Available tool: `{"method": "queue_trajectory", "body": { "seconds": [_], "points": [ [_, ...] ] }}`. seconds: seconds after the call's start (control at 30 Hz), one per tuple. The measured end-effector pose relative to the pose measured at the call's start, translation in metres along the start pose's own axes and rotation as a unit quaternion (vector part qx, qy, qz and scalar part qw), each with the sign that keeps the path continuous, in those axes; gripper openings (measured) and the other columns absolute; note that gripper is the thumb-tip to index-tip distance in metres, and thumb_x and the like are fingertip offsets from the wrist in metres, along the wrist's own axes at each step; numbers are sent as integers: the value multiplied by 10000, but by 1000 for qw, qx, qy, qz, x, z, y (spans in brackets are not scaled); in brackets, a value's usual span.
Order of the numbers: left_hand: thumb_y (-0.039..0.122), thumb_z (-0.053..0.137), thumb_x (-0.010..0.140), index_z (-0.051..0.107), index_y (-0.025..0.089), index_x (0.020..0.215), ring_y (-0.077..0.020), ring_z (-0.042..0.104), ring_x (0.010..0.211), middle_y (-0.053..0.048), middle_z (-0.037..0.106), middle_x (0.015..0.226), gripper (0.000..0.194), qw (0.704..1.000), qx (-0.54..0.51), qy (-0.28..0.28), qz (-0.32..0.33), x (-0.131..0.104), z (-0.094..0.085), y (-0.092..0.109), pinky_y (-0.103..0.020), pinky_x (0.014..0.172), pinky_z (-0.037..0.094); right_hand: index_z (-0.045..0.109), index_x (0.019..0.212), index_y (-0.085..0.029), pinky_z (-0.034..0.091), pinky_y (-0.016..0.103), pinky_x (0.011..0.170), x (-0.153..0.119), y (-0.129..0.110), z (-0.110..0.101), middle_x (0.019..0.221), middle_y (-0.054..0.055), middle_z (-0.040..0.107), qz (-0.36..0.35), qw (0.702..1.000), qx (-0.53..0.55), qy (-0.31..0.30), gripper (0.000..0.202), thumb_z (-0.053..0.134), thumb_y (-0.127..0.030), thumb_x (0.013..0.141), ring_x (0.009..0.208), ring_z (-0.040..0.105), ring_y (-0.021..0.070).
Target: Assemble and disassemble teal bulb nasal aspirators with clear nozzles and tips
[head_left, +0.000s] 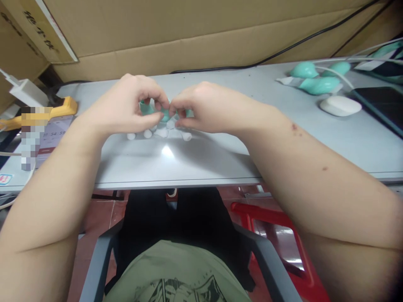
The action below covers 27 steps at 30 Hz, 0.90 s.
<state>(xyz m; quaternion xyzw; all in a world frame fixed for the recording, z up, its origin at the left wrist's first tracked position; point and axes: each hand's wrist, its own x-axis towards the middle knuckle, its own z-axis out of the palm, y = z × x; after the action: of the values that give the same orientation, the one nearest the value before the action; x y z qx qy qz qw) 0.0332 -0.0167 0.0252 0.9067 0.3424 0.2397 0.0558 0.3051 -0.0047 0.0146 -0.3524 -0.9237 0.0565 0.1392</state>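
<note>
While left hand (126, 107) and right hand (201, 110) pinch small teal part (164, 114) between fingers over grey surface (195, 159), steady grip looks best; white caps (147, 134) lie beneath.

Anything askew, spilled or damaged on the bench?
Nothing spilled or broken. Both hands, left hand and right hand, pinch a small teal part over the grey table. Small white pieces lie loose beneath them, unsorted. More teal parts sit far right among white cables.
</note>
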Motion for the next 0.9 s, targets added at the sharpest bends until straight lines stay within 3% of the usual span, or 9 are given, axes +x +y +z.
{"method": "queue_trajectory", "body": {
  "seconds": [0.13, 0.2, 0.3, 0.37, 0.47, 0.53, 0.63, 0.77, 0.9],
  "points": [
    [448, 818, 957, 919, 201, 1221, -272, 748, 1072, -96, 856, 1189, 376, 997, -58, 42, -14, 1, -3, 2, -402, 683, 548, 750, 1139, -198, 429, 437, 862, -5, 14, -6, 1060, 79, 772, -73, 990, 80, 85, 94, 798, -189, 1059, 907, 594, 248],
    [459, 945, 939, 912, 204, 1279, -282, 784, 1084, -88, 882, 1239, 426, 992, -116, 43, -11, 2, -4, 4, -437, 792, 603, 721, 1159, -223, 444, 435, 857, -7, 15, -8, 1106, 88, 788, -62, 978, 142, 139, 124, 795, -272, 1072, 913, 591, 245],
    [359, 1011, 919, 925, 211, 1270, -292, 856, 1052, -59, 909, 1206, 391, 979, -190, 71, -13, 4, 1, 5, -480, 912, 664, 732, 1153, -263, 490, 435, 860, -5, 1, -7, 1027, 78, 782, -21, 966, 212, 147, 229, 900, -368, 1037, 969, 656, 277],
    [332, 1009, 946, 937, 207, 1182, -281, 866, 973, -47, 908, 1118, 277, 971, -213, 111, -5, 6, 7, 5, -470, 853, 671, 772, 1149, -287, 524, 441, 863, -1, -15, -3, 908, 65, 737, -11, 963, 239, 126, 278, 961, -434, 1009, 1007, 697, 308],
    [344, 1037, 942, 942, 209, 1147, -248, 820, 817, -30, 881, 993, 263, 964, -228, 135, 2, 8, 12, 0, -428, 689, 605, 804, 1131, -302, 564, 447, 852, 7, -36, 5, 848, 60, 707, -13, 953, 278, 121, 282, 979, -490, 1013, 1016, 720, 321],
    [343, 1021, 957, 943, 214, 1164, -228, 787, 765, -16, 856, 932, 256, 966, -219, 134, 5, 8, 12, -4, -408, 649, 561, 813, 1117, -307, 583, 449, 846, 11, -39, 7, 852, 60, 711, -16, 945, 300, 129, 259, 971, -490, 1025, 1016, 728, 321],
    [408, 967, 997, 955, 224, 1160, -232, 766, 804, -26, 853, 948, 246, 976, -167, 139, 15, 7, 9, -8, -428, 704, 546, 808, 1071, -308, 591, 454, 854, 11, -26, 10, 887, 61, 723, -16, 937, 309, 161, 198, 951, -439, 1036, 1016, 727, 317],
    [487, 908, 1023, 974, 231, 1204, -280, 766, 886, -61, 862, 1027, 320, 986, -110, 126, 13, 6, 9, -12, -481, 776, 524, 773, 940, -284, 535, 453, 909, 8, 5, 17, 996, 56, 762, -70, 924, 241, 287, 107, 826, -265, 1031, 951, 675, 266],
    [571, 916, 992, 957, 250, 1143, -251, 705, 821, -50, 831, 966, 357, 985, -117, 124, 12, 6, 9, -11, -469, 745, 499, 729, 935, -276, 507, 458, 916, 7, 12, 20, 933, 55, 705, -118, 928, 172, 308, 107, 738, -251, 1039, 886, 624, 261]
  ]
}}
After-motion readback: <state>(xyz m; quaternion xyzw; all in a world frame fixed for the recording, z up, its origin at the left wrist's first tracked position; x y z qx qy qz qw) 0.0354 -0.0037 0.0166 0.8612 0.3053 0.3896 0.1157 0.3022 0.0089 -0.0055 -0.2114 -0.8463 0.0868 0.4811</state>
